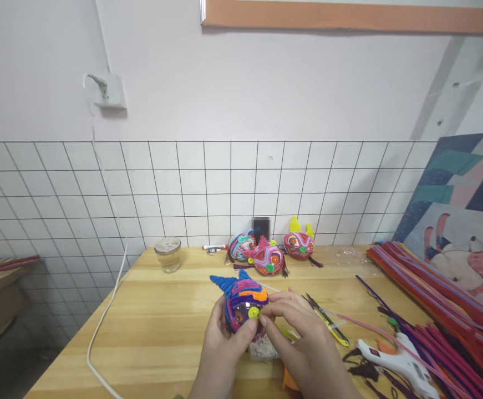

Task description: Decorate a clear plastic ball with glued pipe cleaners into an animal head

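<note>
My left hand [221,354] is wrapped round a rounded craft animal head [241,295], covered in blue, purple, pink and orange fuzzy strips with two pointed blue ears. A dark, shiny patch shows on its front, with a brownish eye on the left. On that front sits a yellow button [253,313]; my left thumb lies just below it. My right hand [303,335] has thumb and forefinger pinched at the button's right edge. Beneath the hands, a clear box [263,350] is partly hidden.
Similar craft heads, a pink one [268,259] and one with yellow ears [299,244], stand near the wall. A glass [168,255] is at the left. To the right lie a yellow-black cutter [332,327], a white glue gun [395,363] and bundles of pipe cleaners [428,293].
</note>
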`<state>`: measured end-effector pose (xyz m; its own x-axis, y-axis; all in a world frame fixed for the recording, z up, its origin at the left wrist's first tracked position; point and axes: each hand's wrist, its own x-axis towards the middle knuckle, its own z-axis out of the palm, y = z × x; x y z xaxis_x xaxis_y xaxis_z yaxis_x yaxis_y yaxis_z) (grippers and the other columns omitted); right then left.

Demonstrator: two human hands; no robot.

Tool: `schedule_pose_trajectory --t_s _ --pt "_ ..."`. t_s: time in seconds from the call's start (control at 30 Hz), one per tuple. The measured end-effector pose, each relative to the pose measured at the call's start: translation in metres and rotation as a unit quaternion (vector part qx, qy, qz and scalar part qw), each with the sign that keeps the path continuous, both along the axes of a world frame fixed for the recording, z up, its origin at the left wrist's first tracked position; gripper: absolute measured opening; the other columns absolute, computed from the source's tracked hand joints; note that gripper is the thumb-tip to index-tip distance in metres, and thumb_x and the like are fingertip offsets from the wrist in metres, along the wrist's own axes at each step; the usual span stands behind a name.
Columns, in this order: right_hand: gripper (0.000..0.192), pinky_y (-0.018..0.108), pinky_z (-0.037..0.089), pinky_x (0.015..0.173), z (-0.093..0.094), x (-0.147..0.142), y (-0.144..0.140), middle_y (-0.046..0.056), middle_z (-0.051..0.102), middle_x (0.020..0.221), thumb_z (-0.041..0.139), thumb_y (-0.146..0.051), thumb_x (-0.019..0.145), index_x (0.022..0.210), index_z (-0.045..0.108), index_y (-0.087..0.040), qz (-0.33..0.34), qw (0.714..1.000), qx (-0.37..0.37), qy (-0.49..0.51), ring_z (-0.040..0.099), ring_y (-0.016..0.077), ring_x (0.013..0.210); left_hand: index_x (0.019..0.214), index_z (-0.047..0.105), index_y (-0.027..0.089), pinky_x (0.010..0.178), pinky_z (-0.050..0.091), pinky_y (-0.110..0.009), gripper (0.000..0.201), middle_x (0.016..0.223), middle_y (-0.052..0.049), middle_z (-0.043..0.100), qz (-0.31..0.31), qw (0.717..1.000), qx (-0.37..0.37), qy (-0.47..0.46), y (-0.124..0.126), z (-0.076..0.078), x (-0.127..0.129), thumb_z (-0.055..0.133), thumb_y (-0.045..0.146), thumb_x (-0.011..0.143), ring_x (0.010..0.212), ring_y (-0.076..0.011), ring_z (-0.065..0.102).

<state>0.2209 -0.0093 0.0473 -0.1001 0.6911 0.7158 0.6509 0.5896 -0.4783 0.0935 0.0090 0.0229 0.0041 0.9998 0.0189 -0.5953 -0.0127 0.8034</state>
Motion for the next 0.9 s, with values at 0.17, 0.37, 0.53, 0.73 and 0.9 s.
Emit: schedule_pose_trajectory --t_s 0.17,0.37,0.53,0.73,0.9 --pt "0.014 0.039 0.044 0.083 -0.002 0.001 -0.001 0.002 0.066 0.082 0.054 -0.012 0.086 0.082 0.059 -0.024 0.0 1.0 -0.014 -0.007 0.059 0.0215 0.088 0.107 0.06 0.016 0.079 0.054 -0.034 0.058 0.101 -0.014 0.074 0.013 1.0 -0.001 0.015 0.003 -0.006 0.001 0.084 0.028 0.056 0.092 -0.0271 0.068" --pt "0.013 0.039 0.045 0.081 -0.002 0.001 0.0 0.002 0.067 0.082 0.054 -0.012 0.087 0.083 0.058 -0.023 0.007 1.0 0.0 -0.017 0.059 0.0214 0.087 0.109 0.059 0.016 0.077 0.054 -0.032 0.056 0.103 -0.013 0.073 -0.003 0.999 0.026 0.037 0.01 -0.015 -0.002 0.083 0.03 0.06 0.094 -0.0271 0.068" --pt "0.011 0.038 0.047 0.08 -0.004 0.001 0.002 0.002 0.067 0.081 0.055 -0.015 0.087 0.081 0.059 -0.024 -0.001 1.0 -0.005 -0.011 0.061 0.0213 0.087 0.107 0.06 0.016 0.077 0.055 -0.03 0.052 0.101 -0.012 0.074 0.007 0.999 0.029 0.044 0.008 -0.012 -0.002 0.081 0.029 0.062 0.092 -0.0251 0.068" --pt "0.012 0.035 0.049 0.076 -0.004 0.003 0.003 0.003 0.067 0.081 0.054 -0.016 0.087 0.081 0.061 -0.023 -0.001 1.0 -0.003 -0.029 0.062 0.021 0.084 0.105 0.061 0.016 0.073 0.056 -0.032 0.054 0.094 -0.012 0.074 0.02 0.999 0.022 0.043 0.005 -0.007 -0.001 0.082 0.031 0.057 0.088 -0.0267 0.069" --pt "0.013 0.037 0.05 0.077 -0.001 0.003 0.0 0.004 0.067 0.08 0.053 -0.017 0.087 0.079 0.061 -0.023 -0.005 1.0 -0.007 -0.029 0.062 0.0218 0.083 0.102 0.063 0.016 0.075 0.055 -0.032 0.053 0.095 -0.012 0.074 0.026 0.998 0.017 0.05 0.006 -0.007 -0.001 0.083 0.031 0.056 0.088 -0.0273 0.069"
